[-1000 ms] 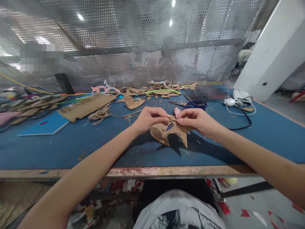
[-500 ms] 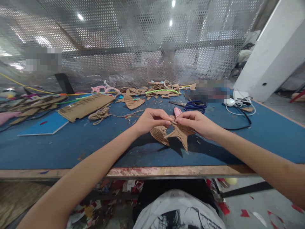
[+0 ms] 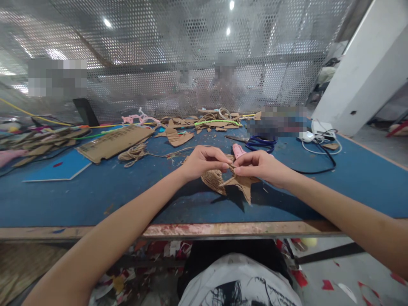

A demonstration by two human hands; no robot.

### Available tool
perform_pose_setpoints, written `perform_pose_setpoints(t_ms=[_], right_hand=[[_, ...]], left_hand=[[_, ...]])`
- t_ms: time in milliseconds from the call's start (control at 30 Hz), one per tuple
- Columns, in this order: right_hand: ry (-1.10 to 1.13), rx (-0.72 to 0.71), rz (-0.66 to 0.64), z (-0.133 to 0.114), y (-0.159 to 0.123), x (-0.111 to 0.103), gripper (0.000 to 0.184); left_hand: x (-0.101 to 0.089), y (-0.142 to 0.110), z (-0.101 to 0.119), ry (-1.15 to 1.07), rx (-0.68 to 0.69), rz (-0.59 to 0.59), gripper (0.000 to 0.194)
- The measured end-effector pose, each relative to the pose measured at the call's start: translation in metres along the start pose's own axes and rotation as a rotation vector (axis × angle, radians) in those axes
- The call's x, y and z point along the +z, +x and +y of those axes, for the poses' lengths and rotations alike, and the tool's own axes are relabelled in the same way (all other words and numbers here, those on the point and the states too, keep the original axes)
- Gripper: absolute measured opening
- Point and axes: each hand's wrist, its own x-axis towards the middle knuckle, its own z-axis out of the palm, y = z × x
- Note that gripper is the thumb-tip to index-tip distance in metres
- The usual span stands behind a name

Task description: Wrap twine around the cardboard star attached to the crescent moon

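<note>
Thumb and fingers of my left hand (image 3: 208, 162) are pinched at the upper edge of a brown cardboard star (image 3: 245, 187). My right hand (image 3: 259, 166) pinches the same spot from the other side, fingertips almost touching the left ones. Part of the star is covered by the right hand; its lower points show beneath. Beside it, under the left hand, lies a curved piece wound with twine (image 3: 214, 180), partly hidden. A twine strand runs left from behind the left hand to a loose twine bundle (image 3: 133, 154). Just behind the fingers lies a pink tool (image 3: 237, 150), partly covered.
Blue-handled scissors (image 3: 260, 143) lie behind my right hand. Cardboard scraps (image 3: 178, 137) are heaped along the back. At left are a flat cardboard sheet (image 3: 116, 141) and a blue board (image 3: 59, 166). A white device with cables (image 3: 321, 129) sits at the right.
My right hand's fingers have shifted slightly and curled more at the pinch. The cardboard star has tilted a little between the hands. The left hand has barely moved.
</note>
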Motion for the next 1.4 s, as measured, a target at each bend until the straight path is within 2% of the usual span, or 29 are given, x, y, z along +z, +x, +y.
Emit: perform_pose_setpoints(t_ms=[567, 800, 1033, 1200, 1400], right_hand=[[-0.013, -0.017, -0.027, 0.001, 0.001, 0.0, 0.041], [-0.025, -0.033, -0.04, 0.0, 0.0, 0.001, 0.038], [-0.011, -0.038, -0.019, -0.002, -0.001, 0.002, 0.037], [0.044, -0.004, -0.026, -0.002, -0.001, 0.002, 0.035], [0.041, -0.026, -0.009, 0.0, 0.0, 0.001, 0.037]], left_hand=[[0.003, 0.0, 0.002, -0.019, -0.041, 0.002, 0.022], [0.002, -0.001, -0.005, -0.155, -0.14, -0.033, 0.019], [-0.004, -0.002, -0.016, -0.24, -0.251, -0.078, 0.036], [-0.003, 0.0, -0.013, -0.294, -0.195, -0.06, 0.057], [0.001, -0.001, -0.009, -0.166, -0.071, -0.004, 0.03]])
